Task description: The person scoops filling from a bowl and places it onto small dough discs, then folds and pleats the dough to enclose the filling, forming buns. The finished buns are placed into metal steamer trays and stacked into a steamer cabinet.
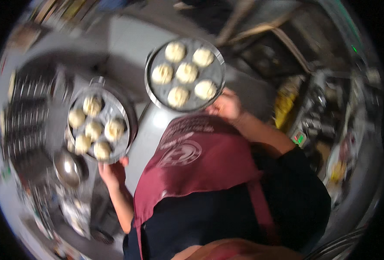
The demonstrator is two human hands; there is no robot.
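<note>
My left hand [112, 172] grips the near rim of a round metal steamer tray [118, 148]. Several pale, pleated dough buns [93, 130] sit spaced out in it, and a small metal loop handle [97, 80] stands at its far side. Whether this tray also rests on something below cannot be made out. On the other side, my right hand [226, 104] holds the edge of a second round metal tray [156, 58], which carries several similar buns [186, 72]. Part of that hand is hidden behind the rim.
A steel bowl [67, 169] stands just left of my left hand. Blurred dark racks or stacks [26, 113] line the left side. A yellow item [285, 102] and a small device with lit digits [298, 137] are at the right, near my right arm.
</note>
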